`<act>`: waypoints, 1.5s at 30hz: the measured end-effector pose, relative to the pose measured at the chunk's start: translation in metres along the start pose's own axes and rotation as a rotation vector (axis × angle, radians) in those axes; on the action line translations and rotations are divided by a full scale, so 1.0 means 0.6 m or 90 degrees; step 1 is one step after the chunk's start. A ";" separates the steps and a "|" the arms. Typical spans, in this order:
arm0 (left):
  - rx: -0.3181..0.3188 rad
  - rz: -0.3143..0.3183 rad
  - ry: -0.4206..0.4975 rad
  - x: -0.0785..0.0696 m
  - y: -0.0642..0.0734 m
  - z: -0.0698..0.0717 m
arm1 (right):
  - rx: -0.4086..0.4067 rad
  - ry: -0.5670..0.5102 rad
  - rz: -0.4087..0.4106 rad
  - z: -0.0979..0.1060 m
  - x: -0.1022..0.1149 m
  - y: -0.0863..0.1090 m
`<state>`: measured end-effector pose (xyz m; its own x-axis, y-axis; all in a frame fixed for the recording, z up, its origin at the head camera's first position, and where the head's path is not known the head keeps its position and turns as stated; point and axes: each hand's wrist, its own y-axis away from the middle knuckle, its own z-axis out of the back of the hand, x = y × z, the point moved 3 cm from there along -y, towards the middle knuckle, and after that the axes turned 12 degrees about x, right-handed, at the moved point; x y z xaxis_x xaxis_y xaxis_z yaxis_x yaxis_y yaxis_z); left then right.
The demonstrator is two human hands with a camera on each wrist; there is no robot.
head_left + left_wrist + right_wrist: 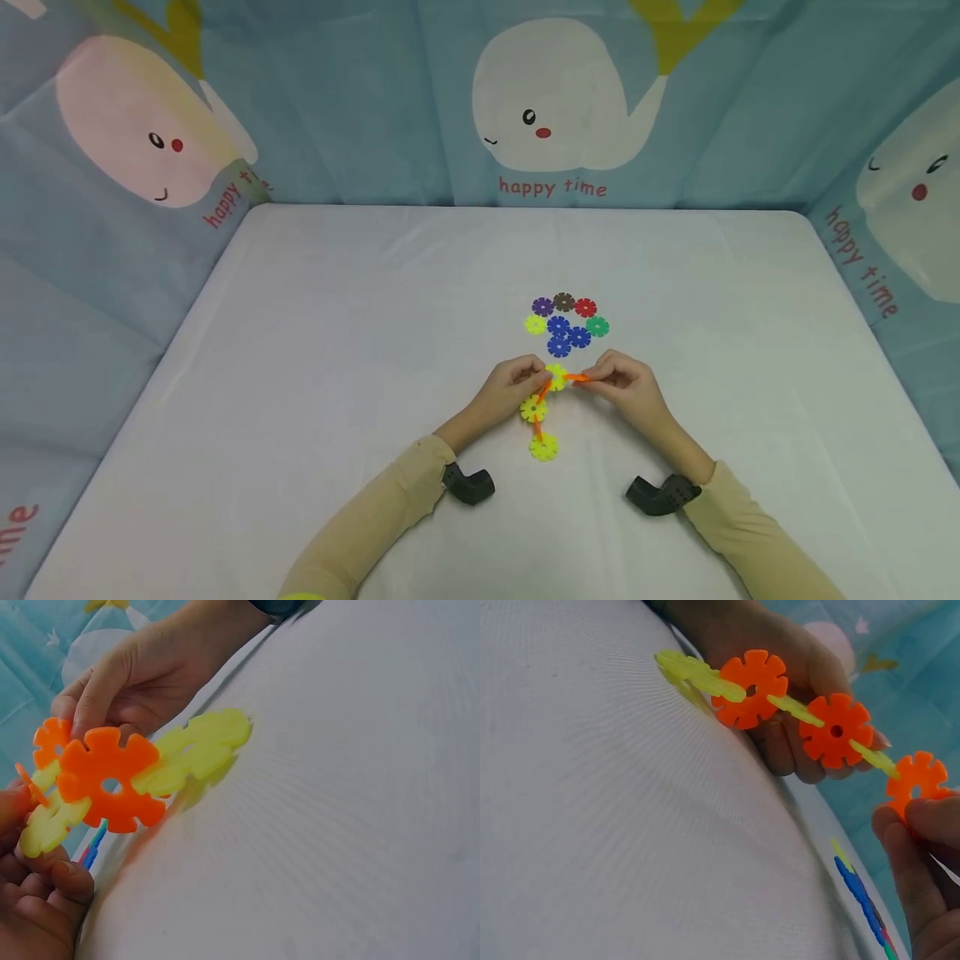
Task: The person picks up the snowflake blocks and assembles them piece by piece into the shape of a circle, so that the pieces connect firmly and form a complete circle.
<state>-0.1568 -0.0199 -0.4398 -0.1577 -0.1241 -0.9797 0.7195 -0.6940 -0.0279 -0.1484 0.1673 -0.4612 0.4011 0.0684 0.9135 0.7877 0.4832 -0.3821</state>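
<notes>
A chain of notched plastic snowflake discs, yellow and orange in turn, hangs between the two hands. My left hand (504, 390) grips the chain near its upper yellow disc (557, 377). With thumb and fingertips, my right hand (628, 385) pinches the end orange disc (921, 769), which is slotted to that yellow disc. The rest of the chain runs down toward the person: a middle orange disc (836, 733), a yellow disc (533, 409), another orange disc (112, 780) and the lowest yellow disc (543, 447). Part of the left hand's grip is hidden behind the discs.
Loose snowflake discs lie flat just beyond the hands: several blue discs (558, 345), plus purple (542, 307), brown (564, 302), red (586, 307), green (597, 326) and yellow (535, 324) ones. A white-covered table (360, 317) holds everything, with a whale-print curtain (375, 100) around it.
</notes>
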 end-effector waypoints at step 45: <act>-0.010 0.039 0.022 0.007 -0.003 0.003 | 0.000 0.137 -0.019 -0.011 0.037 -0.021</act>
<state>-0.1596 -0.0204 -0.4434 -0.0895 -0.1417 -0.9859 0.7381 -0.6740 0.0298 -0.1463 0.1572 -0.4369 0.4677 -0.1334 0.8738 0.8010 0.4820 -0.3551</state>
